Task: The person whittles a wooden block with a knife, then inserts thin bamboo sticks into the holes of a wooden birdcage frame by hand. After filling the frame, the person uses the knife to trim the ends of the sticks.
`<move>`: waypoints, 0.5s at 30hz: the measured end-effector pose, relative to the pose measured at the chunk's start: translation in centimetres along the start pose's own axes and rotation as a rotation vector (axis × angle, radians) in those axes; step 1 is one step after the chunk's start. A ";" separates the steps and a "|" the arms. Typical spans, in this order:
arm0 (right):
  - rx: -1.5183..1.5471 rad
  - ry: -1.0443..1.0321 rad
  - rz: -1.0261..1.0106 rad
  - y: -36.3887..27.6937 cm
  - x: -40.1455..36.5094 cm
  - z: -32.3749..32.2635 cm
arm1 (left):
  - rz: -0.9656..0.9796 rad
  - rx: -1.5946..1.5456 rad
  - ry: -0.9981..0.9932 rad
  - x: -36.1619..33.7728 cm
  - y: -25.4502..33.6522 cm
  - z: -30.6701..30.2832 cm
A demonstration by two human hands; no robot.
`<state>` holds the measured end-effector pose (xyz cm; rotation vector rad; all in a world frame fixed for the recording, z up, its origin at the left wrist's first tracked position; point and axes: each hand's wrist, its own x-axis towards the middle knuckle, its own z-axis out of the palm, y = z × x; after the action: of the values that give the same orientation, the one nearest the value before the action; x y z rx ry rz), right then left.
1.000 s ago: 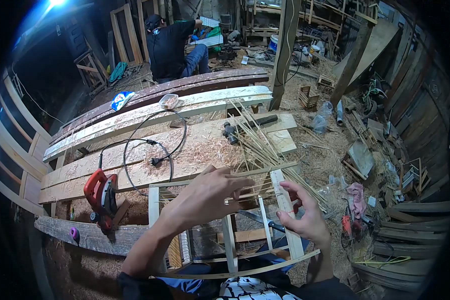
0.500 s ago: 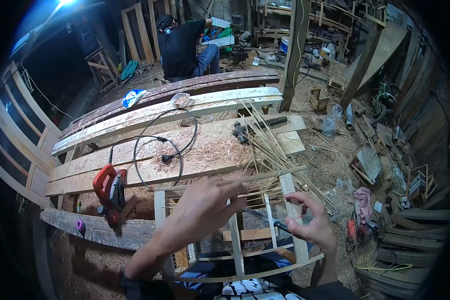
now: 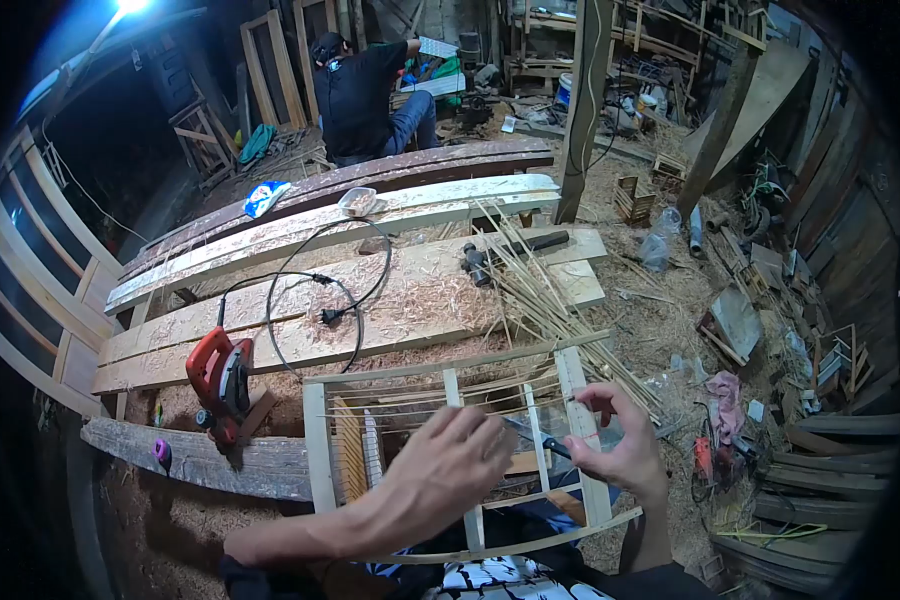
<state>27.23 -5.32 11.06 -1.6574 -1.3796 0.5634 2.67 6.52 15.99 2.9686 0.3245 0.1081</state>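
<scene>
The pale wooden slatted frame (image 3: 319, 450) lies before the person. The left hand (image 3: 450, 470) curls loosely over its middle, grip unclear; the half-open right hand (image 3: 622, 450) curves its fingers round the end slat (image 3: 582, 425).

A person's left hand (image 3: 620, 445) grips the right end of a slatted wooden frame (image 3: 320, 450) while the right hand (image 3: 450, 465) hovers over its middle, near a red power planer (image 3: 215, 385).
</scene>
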 end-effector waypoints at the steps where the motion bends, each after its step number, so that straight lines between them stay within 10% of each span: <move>1: -0.007 -0.005 -0.008 0.0 -0.1 0.0 | 0.006 0.001 0.001 -0.2 0.4 -0.1; 15: -0.031 -0.006 -0.036 -0.4 -0.8 -0.5 | -0.003 -0.031 0.087 -2.1 -0.2 0.0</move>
<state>27.19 -6.25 11.45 -1.6539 -1.4259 0.5285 0.58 6.27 15.80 2.9385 0.3352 0.2409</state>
